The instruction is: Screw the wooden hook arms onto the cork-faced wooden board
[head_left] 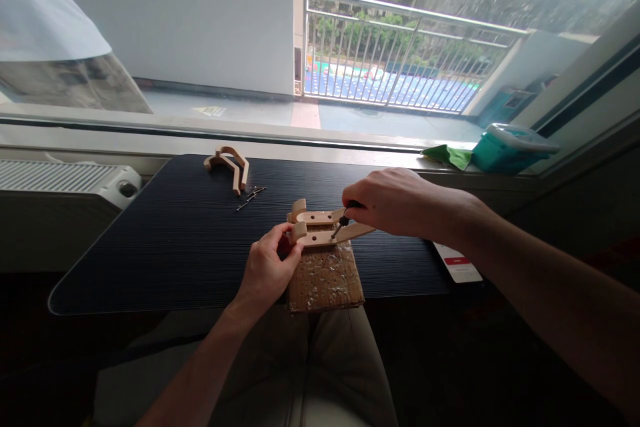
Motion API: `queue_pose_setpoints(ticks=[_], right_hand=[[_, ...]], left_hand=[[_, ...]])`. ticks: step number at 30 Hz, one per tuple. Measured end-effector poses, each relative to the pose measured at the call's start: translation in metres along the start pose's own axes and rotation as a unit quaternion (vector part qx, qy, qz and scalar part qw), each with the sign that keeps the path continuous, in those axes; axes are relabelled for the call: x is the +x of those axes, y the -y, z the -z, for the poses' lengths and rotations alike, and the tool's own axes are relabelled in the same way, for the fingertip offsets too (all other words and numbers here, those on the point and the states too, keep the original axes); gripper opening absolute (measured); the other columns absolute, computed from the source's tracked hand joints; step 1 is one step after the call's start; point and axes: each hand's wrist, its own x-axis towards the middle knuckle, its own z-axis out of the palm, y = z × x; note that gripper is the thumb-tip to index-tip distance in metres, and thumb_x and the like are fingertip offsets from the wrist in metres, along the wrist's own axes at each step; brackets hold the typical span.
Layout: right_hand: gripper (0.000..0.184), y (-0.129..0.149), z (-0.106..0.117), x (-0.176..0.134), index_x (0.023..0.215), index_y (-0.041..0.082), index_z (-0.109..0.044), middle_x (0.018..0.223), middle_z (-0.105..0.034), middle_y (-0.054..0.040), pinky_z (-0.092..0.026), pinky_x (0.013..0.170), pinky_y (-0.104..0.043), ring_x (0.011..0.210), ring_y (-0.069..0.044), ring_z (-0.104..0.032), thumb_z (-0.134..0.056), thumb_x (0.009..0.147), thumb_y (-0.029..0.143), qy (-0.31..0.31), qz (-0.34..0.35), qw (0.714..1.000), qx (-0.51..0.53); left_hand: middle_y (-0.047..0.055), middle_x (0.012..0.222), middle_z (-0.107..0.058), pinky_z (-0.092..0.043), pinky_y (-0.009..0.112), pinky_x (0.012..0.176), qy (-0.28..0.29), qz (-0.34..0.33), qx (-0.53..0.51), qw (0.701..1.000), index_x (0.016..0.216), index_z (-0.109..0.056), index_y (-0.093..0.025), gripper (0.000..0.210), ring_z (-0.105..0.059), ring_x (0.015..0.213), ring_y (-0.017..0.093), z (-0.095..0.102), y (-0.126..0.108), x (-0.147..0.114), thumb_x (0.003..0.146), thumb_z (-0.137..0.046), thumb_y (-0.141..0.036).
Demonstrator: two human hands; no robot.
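Daylight is coming over a railing [403, 62] outside, and we are working at a dark table [150, 247]. At its front edge, a scuffed board [327, 283] is lying beneath two wooden hooks. Our right hand [383, 197] is wrapping its fingers round a screwdriver [343, 221]; our left hand [265, 263] is pinching the near hook [323, 238] by its curled end. Just behind, the far hook [316, 217] is lying alongside. Two loose hooks [245, 173] are resting at the back left. The screwdriver is meeting the near hook, beside one dark hole. Small screws [254, 195] are lying by the loose hooks. We are judging this partway: the near hook seems unfinished, the loose hooks unmounted; whether the far hook is fastened, we cannot tell.
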Motion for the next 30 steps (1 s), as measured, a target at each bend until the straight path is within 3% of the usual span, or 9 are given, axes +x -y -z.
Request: queue_pose_setpoints(ticks=[3,7,19,23,30], right_hand=[[0.029,-0.003,-0.002,-0.001,0.1,0.026,-0.066,0.08,-0.067,-0.0034,-0.027,0.055,-0.026,0.068,-0.014,-0.055,-0.047,0.077,0.025,-0.018,0.02,0.999,0.023],[0.028,-0.005,-0.004,0.0,0.093,0.024,-0.068,0.081,-0.068,-0.0037,-0.028,0.057,-0.025,0.072,-0.014,-0.056,-0.046,0.078,0.019,-0.013,0.031,0.999,0.028],[0.031,0.001,-0.003,0.003,0.094,0.018,-0.068,0.072,-0.065,-0.0078,-0.024,0.051,-0.027,0.064,-0.015,-0.055,-0.043,0.083,0.034,-0.01,-0.008,1.0,-0.013],[0.03,-0.004,-0.008,0.001,0.102,0.024,-0.064,0.075,-0.065,-0.0042,-0.023,0.052,-0.026,0.065,-0.014,-0.054,-0.047,0.078,0.026,-0.026,0.018,0.999,0.017],[0.027,-0.006,-0.01,0.003,0.092,0.024,-0.067,0.078,-0.066,-0.0031,-0.022,0.052,-0.026,0.064,-0.012,-0.052,-0.043,0.08,0.023,-0.028,0.025,0.999,0.015]], left_hand=[[0.0,0.077,-0.063,-0.047,0.025,0.068,-0.003,-0.001,-0.004,1.0,0.101,-0.058,-0.02,0.027,-0.058,0.066,0.013,0.0,0.0,0.0,0.077,-0.054,-0.033],[0.0,0.078,-0.063,-0.046,0.025,0.068,-0.002,-0.002,-0.008,1.0,0.101,-0.057,-0.02,0.027,-0.058,0.067,0.013,0.0,0.0,0.0,0.077,-0.054,-0.033],[0.0,0.078,-0.064,-0.046,0.025,0.067,0.0,0.004,-0.001,1.0,0.101,-0.057,-0.02,0.028,-0.058,0.067,0.013,0.001,-0.001,-0.001,0.077,-0.055,-0.033],[0.0,0.077,-0.063,-0.047,0.025,0.068,-0.002,0.003,0.003,1.0,0.101,-0.057,-0.02,0.028,-0.059,0.067,0.013,0.0,0.0,-0.001,0.077,-0.055,-0.033],[0.0,0.079,-0.063,-0.047,0.025,0.068,-0.003,0.0,0.002,1.0,0.101,-0.057,-0.02,0.028,-0.059,0.067,0.013,0.0,0.0,0.0,0.077,-0.055,-0.033]])
